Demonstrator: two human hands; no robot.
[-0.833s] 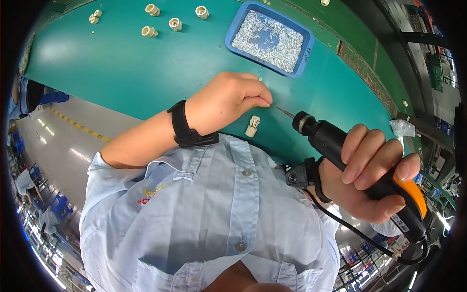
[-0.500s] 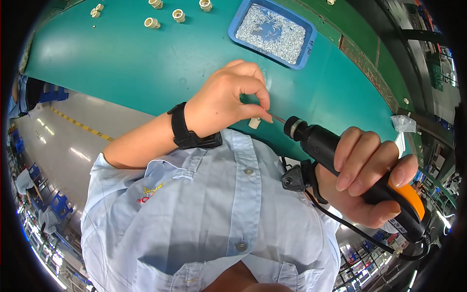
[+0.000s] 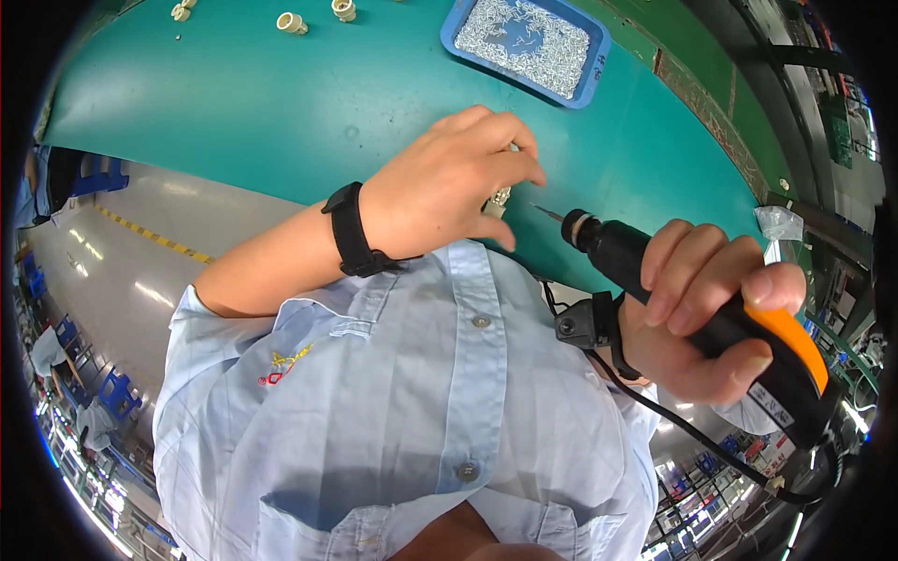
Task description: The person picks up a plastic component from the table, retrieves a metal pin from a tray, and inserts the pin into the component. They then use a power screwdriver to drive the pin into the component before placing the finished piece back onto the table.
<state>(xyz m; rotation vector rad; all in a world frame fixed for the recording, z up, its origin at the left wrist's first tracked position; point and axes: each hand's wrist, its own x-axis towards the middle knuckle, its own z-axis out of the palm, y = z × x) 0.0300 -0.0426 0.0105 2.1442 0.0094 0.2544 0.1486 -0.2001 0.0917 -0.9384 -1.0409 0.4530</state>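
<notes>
My right hand (image 3: 702, 318) is wrapped around a black and orange electric screwdriver (image 3: 617, 252), its thin bit pointing left toward my other hand. My left hand (image 3: 458, 178) arches over a small cream fitting (image 3: 499, 201), thumb and forefinger spread apart on either side of it. Metal pieces show on the fitting, though the fingers cover part of it; whether they touch it is unclear. The bit's tip stands off to the right of the fitting, apart from it. A black strap circles each wrist.
A blue tray (image 3: 589, 79) of small silvery screws lies at the far side of the green tabletop (image 3: 281, 112). Several cream fittings (image 3: 292, 23) stand at the far left. A clear plastic bag (image 3: 778, 222) sits at the right edge. The screwdriver's cord (image 3: 673, 439) loops below my right hand.
My left thumb and forefinger, pinched near the bit's tip before, have spread apart. The screwdriver has drawn slightly right, away from the fitting. The view has shifted a little.
</notes>
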